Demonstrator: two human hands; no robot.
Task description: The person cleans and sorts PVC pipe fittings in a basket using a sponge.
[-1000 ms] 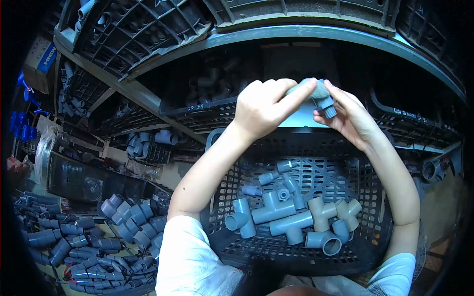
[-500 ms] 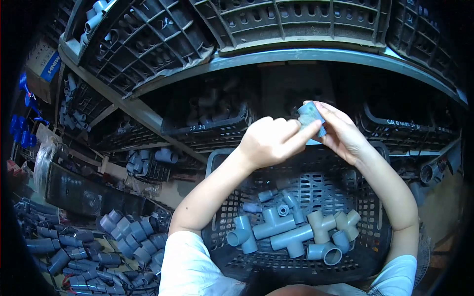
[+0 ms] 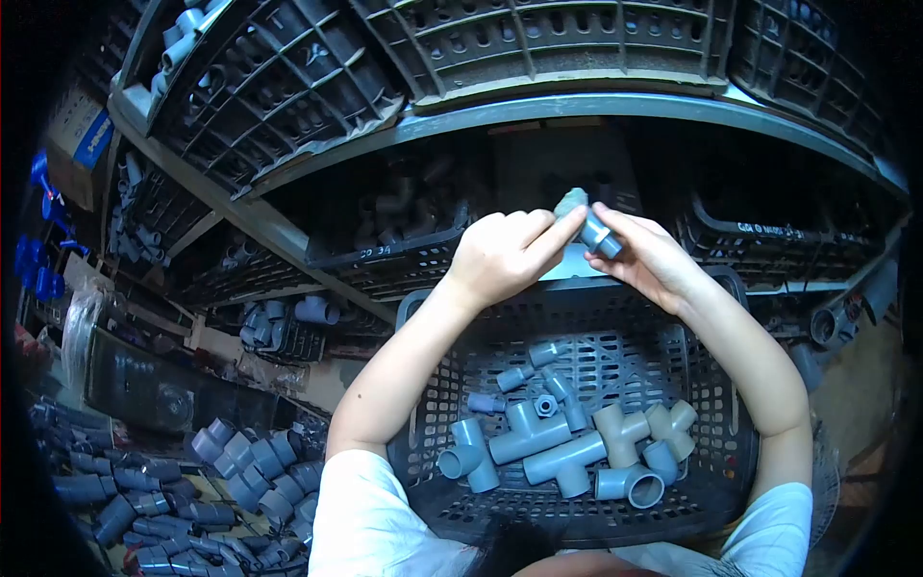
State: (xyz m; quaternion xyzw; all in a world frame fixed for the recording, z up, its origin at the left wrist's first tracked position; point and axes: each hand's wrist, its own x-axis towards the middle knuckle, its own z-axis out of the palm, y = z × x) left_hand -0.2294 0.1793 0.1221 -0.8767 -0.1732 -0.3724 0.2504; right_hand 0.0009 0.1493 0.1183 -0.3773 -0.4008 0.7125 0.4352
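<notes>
A small grey pipe fitting (image 3: 598, 237) with a stepped, narrower end is pinched in the fingers of my right hand (image 3: 649, 258). My left hand (image 3: 510, 258) is closed beside it, index finger stretched along the fitting's upper end. At that fingertip a pale greenish-grey, cloth-like piece (image 3: 571, 200) sticks up, gripped by the left fingers. Both hands are over the far rim of a black plastic crate (image 3: 423, 404). Inside it lie several grey pipe fittings, among them a tee (image 3: 529, 435), an elbow (image 3: 630, 487) and a beige-grey tee (image 3: 621, 433).
Loose grey fittings (image 3: 260, 466) are heaped at the lower left. Ahead, a metal shelf beam (image 3: 577, 108) carries black crates (image 3: 567, 48), with a darker crate (image 3: 385, 252) of fittings below. A cardboard box (image 3: 82, 144) stands far left.
Another grey fitting now lies at the far part of the crate. The piece in my right hand shows a stepped end, and both hands appear slightly further left.
</notes>
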